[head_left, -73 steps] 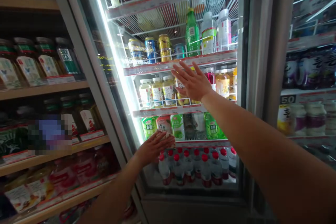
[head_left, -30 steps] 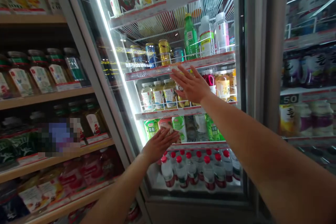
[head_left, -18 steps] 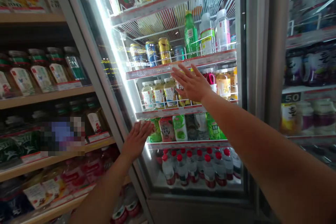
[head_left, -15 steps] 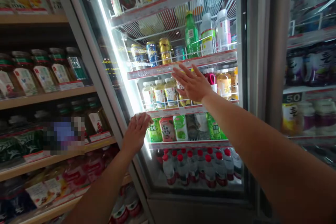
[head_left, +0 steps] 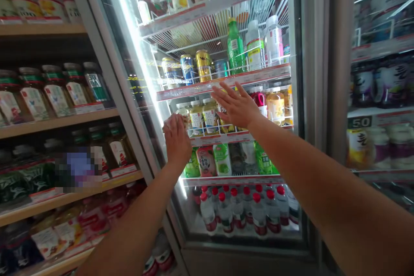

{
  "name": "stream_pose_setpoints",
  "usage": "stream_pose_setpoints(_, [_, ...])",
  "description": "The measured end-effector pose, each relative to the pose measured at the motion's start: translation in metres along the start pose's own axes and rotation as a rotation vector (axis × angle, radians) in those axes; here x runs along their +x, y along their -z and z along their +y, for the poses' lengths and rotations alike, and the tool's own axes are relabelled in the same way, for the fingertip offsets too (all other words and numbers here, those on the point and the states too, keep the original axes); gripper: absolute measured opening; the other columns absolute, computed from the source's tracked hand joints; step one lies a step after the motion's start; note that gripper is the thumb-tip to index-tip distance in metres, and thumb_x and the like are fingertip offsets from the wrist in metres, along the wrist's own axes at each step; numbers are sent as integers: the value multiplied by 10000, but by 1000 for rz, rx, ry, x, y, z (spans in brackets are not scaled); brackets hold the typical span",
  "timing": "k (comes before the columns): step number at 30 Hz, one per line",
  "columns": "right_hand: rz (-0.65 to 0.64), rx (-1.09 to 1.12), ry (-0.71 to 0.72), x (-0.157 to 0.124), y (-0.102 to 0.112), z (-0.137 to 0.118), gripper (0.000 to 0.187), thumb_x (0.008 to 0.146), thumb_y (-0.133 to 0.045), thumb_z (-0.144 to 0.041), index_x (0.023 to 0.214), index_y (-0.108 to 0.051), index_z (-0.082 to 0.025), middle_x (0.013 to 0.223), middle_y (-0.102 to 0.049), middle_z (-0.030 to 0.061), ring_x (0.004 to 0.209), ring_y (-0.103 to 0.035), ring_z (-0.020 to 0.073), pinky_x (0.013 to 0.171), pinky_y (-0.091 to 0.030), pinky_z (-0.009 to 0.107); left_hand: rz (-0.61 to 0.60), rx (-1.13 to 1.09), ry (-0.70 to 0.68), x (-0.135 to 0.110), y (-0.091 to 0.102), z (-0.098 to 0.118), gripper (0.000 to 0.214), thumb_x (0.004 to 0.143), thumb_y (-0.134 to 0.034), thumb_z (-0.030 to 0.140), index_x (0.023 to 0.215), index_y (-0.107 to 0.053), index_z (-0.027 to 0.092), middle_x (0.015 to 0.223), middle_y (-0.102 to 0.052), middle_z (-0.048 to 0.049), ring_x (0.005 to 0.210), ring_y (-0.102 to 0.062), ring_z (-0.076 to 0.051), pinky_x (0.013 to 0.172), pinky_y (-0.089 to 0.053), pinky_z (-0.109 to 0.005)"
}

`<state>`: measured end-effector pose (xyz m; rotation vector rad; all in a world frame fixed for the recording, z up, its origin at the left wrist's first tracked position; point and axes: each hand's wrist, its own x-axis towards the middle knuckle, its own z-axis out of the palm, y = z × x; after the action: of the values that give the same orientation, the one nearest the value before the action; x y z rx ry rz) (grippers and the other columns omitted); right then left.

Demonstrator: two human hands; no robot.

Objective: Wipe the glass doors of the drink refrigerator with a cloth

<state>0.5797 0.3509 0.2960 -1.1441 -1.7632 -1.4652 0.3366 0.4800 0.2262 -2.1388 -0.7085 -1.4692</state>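
Observation:
My left hand (head_left: 176, 138) presses a small pale cloth (head_left: 170, 123) against the glass door of a drinks cooler (head_left: 168, 155), near its left edge. My right hand (head_left: 236, 105) lies flat on the same glass with its fingers spread and holds nothing. Behind the glass, wire shelves carry plastic bottles (head_left: 197, 117) and cans (head_left: 203, 65), and that row of bottles sits just beyond both hands. The cloth is mostly hidden under my fingers.
To the left stands a wooden shelf (head_left: 54, 120) of glass jars and bottles, with a pixelated patch on it. A second cooler door (head_left: 381, 82) stands to the right past a metal post. Red-capped water bottles (head_left: 246, 211) fill the bottom of the cooler.
My left hand has slid up the glass with the cloth, from the lower shelf level to the row of bottles. My right hand has barely moved.

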Motion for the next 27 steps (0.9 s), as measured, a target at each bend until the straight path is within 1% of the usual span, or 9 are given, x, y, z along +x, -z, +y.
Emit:
stream_pose_setpoints(6, [-19,0,-1,1,2,0,646,988,-487,-368,1582,-289,-209,1654,-361,82,1560,-227,290,1271,-105,612,4,-32,-22,13,4,7,621,984,-331,218,1584,-302,59,1648,-288,-210,1554,-225,-303,1281,-164,-530])
stream_pose_setpoints(10, [-3,-15,15,1,0,1,647,985,-489,-362,1579,-295,-194,1649,-369,89,1560,-225,292,1269,-117,606,63,-124,32,37,10,10,577,946,-432,239,1517,-460,156,1578,-439,-140,1476,-377,-292,1258,-253,-493])
stream_pose_setpoints(12, [18,-22,18,0,0,1,655,981,-499,-370,1580,-296,-201,1642,-381,86,1557,-234,293,1271,-120,597,96,-199,75,53,12,16,571,946,-481,294,1504,-475,174,1561,-461,-133,1454,-411,-287,1253,-273,-482])
stream_pose_setpoints(14, [26,-34,31,-1,1,1,674,983,-503,-398,1591,-274,-216,1645,-376,76,1551,-249,294,1270,-131,588,128,-282,105,68,11,26,587,966,-493,366,1523,-445,187,1596,-413,-127,1483,-375,-275,1264,-259,-467])
stream_pose_setpoints(16, [8,-35,79,-2,4,0,705,988,-504,-448,1606,-235,-242,1660,-350,59,1540,-273,290,1265,-155,572,138,-347,111,81,8,39,581,996,-465,440,1528,-434,209,1642,-343,-103,1534,-286,-260,1288,-192,-467])
stream_pose_setpoints(20, [-27,-19,173,-4,8,0,775,980,-503,-559,1624,-184,-271,1669,-335,41,1537,-278,278,1257,-185,515,70,-457,114,95,1,66,559,1064,-256,492,1501,-465,212,1660,-318,-72,1579,-155,-221,1307,-54,-476])
stream_pose_setpoints(22, [-23,-23,176,-4,8,1,793,983,-475,-591,1628,-176,-239,1663,-345,58,1540,-268,277,1249,-191,502,57,-538,131,96,0,80,584,1074,-160,490,1557,-370,237,1655,-330,-62,1569,-193,-199,1305,-114,-466])
stream_pose_setpoints(24, [-27,-28,170,-4,6,1,776,999,-429,-594,1625,-193,-202,1650,-367,80,1529,-287,279,1235,-206,501,55,-625,130,93,2,93,590,1074,-97,487,1620,-184,281,1638,-364,-57,1532,-299,-177,1274,-258,-443])
stream_pose_setpoints(27, [-29,-37,137,-5,3,1,667,1024,-394,-528,1593,-298,-194,1604,-437,95,1488,-348,285,1199,-254,490,50,-682,78,85,8,111,575,1072,-33,459,1626,49,331,1620,-391,-51,1464,-425,-161,1176,-424,-407])
